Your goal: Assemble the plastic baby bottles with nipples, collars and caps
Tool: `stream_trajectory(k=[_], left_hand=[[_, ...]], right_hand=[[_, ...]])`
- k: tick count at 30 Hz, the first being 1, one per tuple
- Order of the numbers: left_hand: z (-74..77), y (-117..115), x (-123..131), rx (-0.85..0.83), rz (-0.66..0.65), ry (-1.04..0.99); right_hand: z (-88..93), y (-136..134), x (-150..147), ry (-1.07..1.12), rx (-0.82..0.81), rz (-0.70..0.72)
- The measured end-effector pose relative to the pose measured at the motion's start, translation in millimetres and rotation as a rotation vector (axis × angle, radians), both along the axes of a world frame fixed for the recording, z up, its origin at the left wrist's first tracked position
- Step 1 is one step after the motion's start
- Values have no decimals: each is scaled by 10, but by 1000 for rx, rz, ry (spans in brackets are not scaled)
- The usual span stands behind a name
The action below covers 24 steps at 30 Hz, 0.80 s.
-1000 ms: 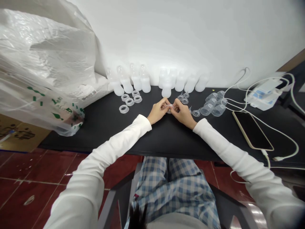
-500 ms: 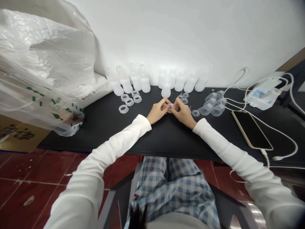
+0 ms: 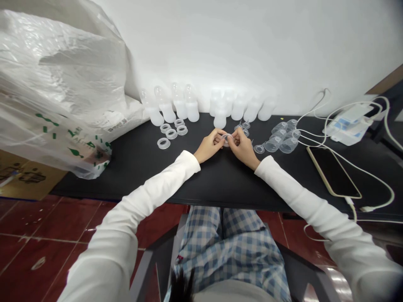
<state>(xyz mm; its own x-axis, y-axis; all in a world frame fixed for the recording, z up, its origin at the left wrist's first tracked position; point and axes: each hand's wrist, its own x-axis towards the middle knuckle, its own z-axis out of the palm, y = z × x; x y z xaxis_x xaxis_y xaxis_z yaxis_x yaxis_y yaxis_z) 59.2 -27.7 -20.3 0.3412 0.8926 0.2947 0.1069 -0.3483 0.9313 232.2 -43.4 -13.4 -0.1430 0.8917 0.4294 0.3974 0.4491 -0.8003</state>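
Fingers of my left hand (image 3: 208, 145) and right hand (image 3: 242, 147) pinch a translucent round silicone ring (image 3: 226, 139) from both sides, held just above the matte black tabletop (image 3: 141, 159) at centre, and it now shows more fully between my fingertips than a moment ago.

a translucent plastic ring (image 3: 226, 138), on edge between left hand (image 3: 208, 146) and right hand (image 3: 242, 147)

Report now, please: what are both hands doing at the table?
Left hand and right hand both pinching a clear ring. Small bottle nipples just beyond right hand.
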Motion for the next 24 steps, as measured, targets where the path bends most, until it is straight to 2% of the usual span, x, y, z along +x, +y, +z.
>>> stream_trajectory(k=[7, 13, 24], left_hand=[[-37, 37, 11, -46, 43, -80], [5, -17, 22, -7, 85, 0], [10, -24, 10, 62, 86, 75]], right_hand=[[-8, 12, 9, -10, 5, 61], [-14, 15, 13, -56, 50, 71], [-34, 31, 17, -35, 53, 76]])
